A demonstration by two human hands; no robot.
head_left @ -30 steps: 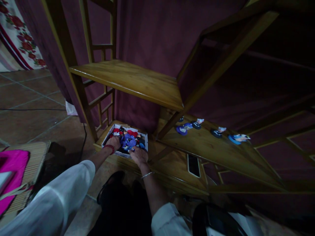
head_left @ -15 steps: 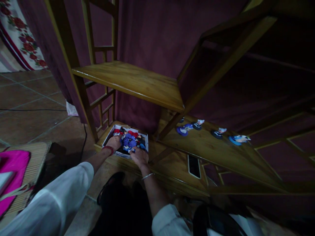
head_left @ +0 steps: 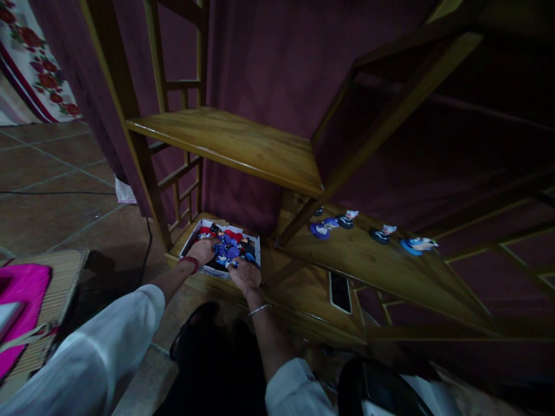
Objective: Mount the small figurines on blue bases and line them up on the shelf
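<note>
A shallow white box (head_left: 259, 247) on the low wooden shelf is full of small figurines (head_left: 229, 247) in blue-purple, red and black. My left hand (head_left: 202, 252), with a red bead bracelet, reaches over its left side, fingers stretched onto the figurines. At the front right, my right hand (head_left: 245, 274), with a silver bangle, has its fingertips closed on a blue-and-white figurine (head_left: 233, 263), whose lower part is hidden. Several figurines on round bases stand along the shelf to the right, among them a purple one (head_left: 324, 227) and a light-blue one (head_left: 417, 245).
A wooden shelf board (head_left: 234, 144) juts out above the box, with a slanted post to its right. A phone (head_left: 340, 292) lies on the lower board. At left, a pink cloth (head_left: 26, 303) lies on a woven mat, and a black cable (head_left: 150, 242) runs on the floor.
My left hand has shifted slightly, its fingers now stretched farther over the figurines. My right hand stays at nearly the same spot in the box.
</note>
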